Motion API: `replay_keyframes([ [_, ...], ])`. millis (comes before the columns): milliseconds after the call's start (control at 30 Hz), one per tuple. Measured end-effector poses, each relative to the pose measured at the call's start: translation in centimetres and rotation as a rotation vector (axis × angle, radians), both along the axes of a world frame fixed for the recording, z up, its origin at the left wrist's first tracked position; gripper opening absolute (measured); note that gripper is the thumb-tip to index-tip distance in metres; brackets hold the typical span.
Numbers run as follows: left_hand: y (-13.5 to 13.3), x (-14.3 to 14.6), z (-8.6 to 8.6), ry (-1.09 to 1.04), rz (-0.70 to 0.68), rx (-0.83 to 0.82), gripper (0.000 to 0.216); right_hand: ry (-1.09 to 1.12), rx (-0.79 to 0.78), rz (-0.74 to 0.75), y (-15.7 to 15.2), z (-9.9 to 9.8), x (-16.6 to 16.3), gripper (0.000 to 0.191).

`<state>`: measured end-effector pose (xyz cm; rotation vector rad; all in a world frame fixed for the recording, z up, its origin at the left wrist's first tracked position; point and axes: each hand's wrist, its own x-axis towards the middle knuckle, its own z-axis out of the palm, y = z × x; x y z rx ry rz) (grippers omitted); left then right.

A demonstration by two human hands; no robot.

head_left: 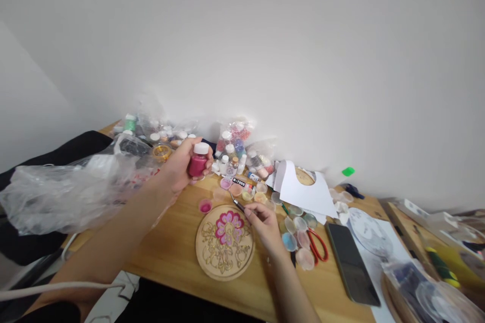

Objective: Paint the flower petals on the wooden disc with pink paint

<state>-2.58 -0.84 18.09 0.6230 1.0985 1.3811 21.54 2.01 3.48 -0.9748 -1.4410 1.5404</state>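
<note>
My left hand (181,165) is raised above the desk and closed round a small bottle of dark pink powder (198,160) with a white cap. My right hand (263,222) rests on the wooden desk (166,247) and pinches a thin metal tool (237,204) whose tip points up and left. Just left of that hand lies a round wooden disc (225,242) with a gold outline pattern and a flower filled in pink. A tiny open pot of pink powder (205,206) stands at the disc's upper left.
Several small lids and pots (299,234) lie right of my hand, with red-handled scissors (316,245) and a dark phone (351,264). Bottles and bead bags (237,149) crowd the back wall. A clear plastic bag (64,186) fills the left side. White paper (305,192) lies behind.
</note>
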Motion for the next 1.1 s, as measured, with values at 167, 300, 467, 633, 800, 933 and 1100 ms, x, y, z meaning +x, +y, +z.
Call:
replay_keyframes([
  [167, 0.3, -0.4, -0.6, -0.001, 0.009, 0.028, 0.028, 0.003, -0.002, -0.007, 0.0, 0.0, -0.1, 0.044],
  [300, 0.4, -0.5, -0.7, 0.001, 0.019, 0.052, 0.013, 0.003, -0.002, -0.011, -0.1, 0.0, 0.0, 0.043],
  [467, 0.4, -0.6, -0.6, 0.014, 0.026, 0.082, 0.016, -0.009, -0.004, 0.003, 0.0, 0.0, 0.0, 0.041],
  [633, -0.1, -0.4, -0.7, 0.057, 0.105, 0.161, 0.032, -0.015, -0.004, 0.011, 0.1, 0.1, 0.1, 0.041],
  [800, -0.5, -0.2, -1.3, 0.108, 0.174, 0.204, 0.030, -0.013, 0.003, 0.019, 0.1, 0.1, 0.1, 0.042],
  [933, -0.7, -0.5, -1.2, 0.036, 0.102, 0.186, 0.023, -0.015, 0.003, 0.023, 0.1, 0.0, 0.1, 0.044],
  [1100, -0.8, -0.3, -0.9, -0.018, 0.094, 0.166, 0.029, -0.022, -0.001, 0.021, 0.2, -0.1, 0.2, 0.042],
])
